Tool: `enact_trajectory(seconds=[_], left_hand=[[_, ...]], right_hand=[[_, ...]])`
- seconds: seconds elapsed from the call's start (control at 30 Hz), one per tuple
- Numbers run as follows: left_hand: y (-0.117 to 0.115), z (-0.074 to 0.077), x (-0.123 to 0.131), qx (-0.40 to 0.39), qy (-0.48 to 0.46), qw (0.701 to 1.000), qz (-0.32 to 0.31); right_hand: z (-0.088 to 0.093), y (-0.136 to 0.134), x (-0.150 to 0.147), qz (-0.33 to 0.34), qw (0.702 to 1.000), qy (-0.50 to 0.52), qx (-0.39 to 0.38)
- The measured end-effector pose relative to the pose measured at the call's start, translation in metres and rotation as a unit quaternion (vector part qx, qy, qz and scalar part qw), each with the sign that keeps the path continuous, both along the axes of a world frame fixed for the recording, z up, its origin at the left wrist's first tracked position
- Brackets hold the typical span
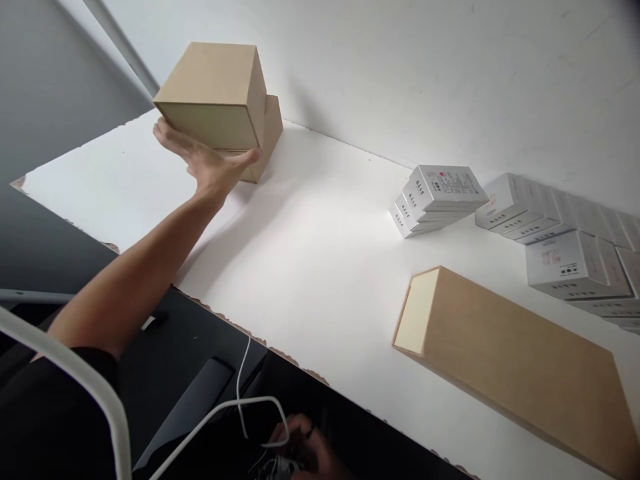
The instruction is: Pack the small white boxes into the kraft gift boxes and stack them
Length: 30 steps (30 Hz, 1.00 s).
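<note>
The left hand (207, 163) was spread wide across the near end of the upper box (210, 73), its fingers at the left edge and its thumb by the lower right corner, apparently gripping across the width. That box sat at the far left of the tabletop (320, 240), above a lower box (273, 130) and out of line with it. The step in hand looked like positioning one box over the other. The next move seemed to call for a level, steady grip, with the lower box undisturbed. The right hand (317, 450) was curled below the near edge, beside a white cable (220, 413); what it held, if anything, one could not tell. A long brown box (520, 360) lay at the near right, well apart.
</note>
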State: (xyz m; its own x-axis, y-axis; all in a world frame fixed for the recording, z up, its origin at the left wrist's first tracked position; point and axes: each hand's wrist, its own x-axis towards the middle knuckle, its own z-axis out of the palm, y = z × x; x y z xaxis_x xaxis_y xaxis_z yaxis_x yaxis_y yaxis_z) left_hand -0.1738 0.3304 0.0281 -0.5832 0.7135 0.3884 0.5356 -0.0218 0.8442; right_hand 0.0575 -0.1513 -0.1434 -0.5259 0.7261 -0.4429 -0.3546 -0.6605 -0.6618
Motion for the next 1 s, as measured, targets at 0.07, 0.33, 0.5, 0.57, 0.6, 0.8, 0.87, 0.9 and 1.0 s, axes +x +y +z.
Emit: enact_trajectory(seconds=[0.07, 0.33, 0.5, 0.57, 0.6, 0.8, 0.87, 0.9, 1.0], left_hand=[[0.001, 0.005, 0.014, -0.006, -0.001, 1.0, 0.026], [-0.009, 0.02, 0.044, 0.022, 0.038, 0.999, 0.032], [-0.005, 0.033, 0.045, 0.001, 0.104, 0.994, 0.009], [-0.005, 0.04, 0.044, -0.02, 0.143, 0.989, -0.01], [-0.006, 0.044, 0.043, -0.03, 0.16, 0.987, -0.019], [0.005, 0.059, 0.038, -0.02, 0.188, 0.981, -0.054], [0.013, 0.062, 0.041, 0.001, 0.188, 0.981, -0.04], [0.017, 0.063, 0.044, 0.009, 0.192, 0.981, -0.033], [0.025, 0.065, 0.051, 0.013, 0.19, 0.981, -0.025]], right_hand=[[0.003, 0.002, 0.006, 0.022, 0.999, 0.027, -0.001], [0.013, 0.002, 0.007, 0.023, 0.998, 0.065, -0.003], [0.014, 0.003, 0.005, 0.013, 0.997, 0.073, 0.004], [0.014, 0.003, 0.005, 0.008, 0.997, 0.072, 0.008], [0.014, 0.002, 0.006, 0.005, 0.997, 0.071, 0.01], [0.011, 0.003, 0.007, -0.002, 0.998, 0.065, 0.022], [0.009, 0.003, 0.007, -0.003, 0.998, 0.064, 0.024], [0.008, 0.003, 0.007, -0.004, 0.998, 0.065, 0.024], [0.005, 0.003, 0.007, -0.005, 0.997, 0.068, 0.021]])
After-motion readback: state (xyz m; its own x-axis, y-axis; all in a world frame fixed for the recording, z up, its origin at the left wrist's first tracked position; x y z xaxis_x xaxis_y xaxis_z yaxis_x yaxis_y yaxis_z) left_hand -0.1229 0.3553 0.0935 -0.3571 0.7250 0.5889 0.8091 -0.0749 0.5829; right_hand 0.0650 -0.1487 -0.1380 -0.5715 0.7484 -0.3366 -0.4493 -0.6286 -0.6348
